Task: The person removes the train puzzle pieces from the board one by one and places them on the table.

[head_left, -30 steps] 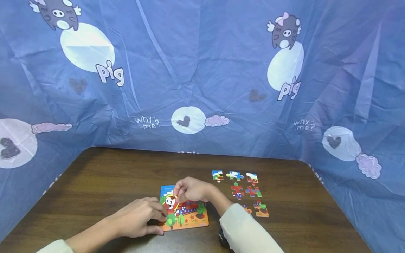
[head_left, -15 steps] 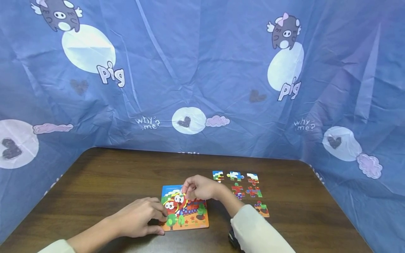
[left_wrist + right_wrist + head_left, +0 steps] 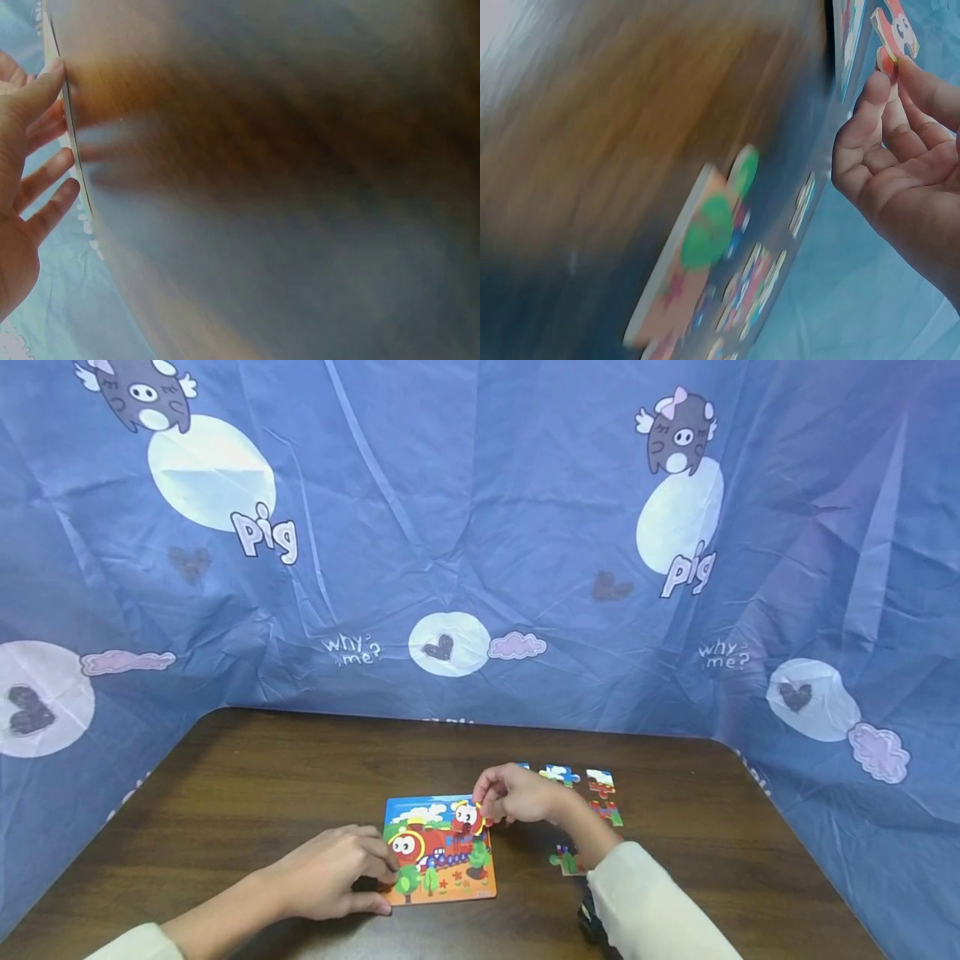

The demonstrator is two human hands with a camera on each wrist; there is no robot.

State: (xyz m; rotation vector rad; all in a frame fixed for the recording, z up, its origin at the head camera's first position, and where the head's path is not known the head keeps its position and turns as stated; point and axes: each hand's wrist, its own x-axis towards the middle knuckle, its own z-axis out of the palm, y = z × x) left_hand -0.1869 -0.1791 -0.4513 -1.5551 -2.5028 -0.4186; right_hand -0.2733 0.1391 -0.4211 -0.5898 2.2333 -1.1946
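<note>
My right hand (image 3: 521, 795) pinches a jigsaw piece (image 3: 467, 817) with a cartoon train's face and holds it over the upper right of the puzzle board (image 3: 450, 892). In the right wrist view this piece (image 3: 901, 34) is between thumb and fingertips, tilted off the table. The board shows a red train with the same kind of face (image 3: 406, 847), trees and an orange ground. My left hand (image 3: 341, 872) rests at the board's left edge, its thumb at the near left corner. In the left wrist view the fingers (image 3: 46, 180) are spread along a thin edge.
Loose jigsaw pieces (image 3: 601, 782) lie right of the board on the brown table (image 3: 300, 760); my right forearm hides some. One piece with a green tree (image 3: 705, 232) shows large in the right wrist view. A blue printed cloth (image 3: 465, 560) hangs behind the table.
My right hand has moved right and slightly away across the board, carrying the face piece from beside the printed face to the upper right corner. My left hand has stayed nearly still.
</note>
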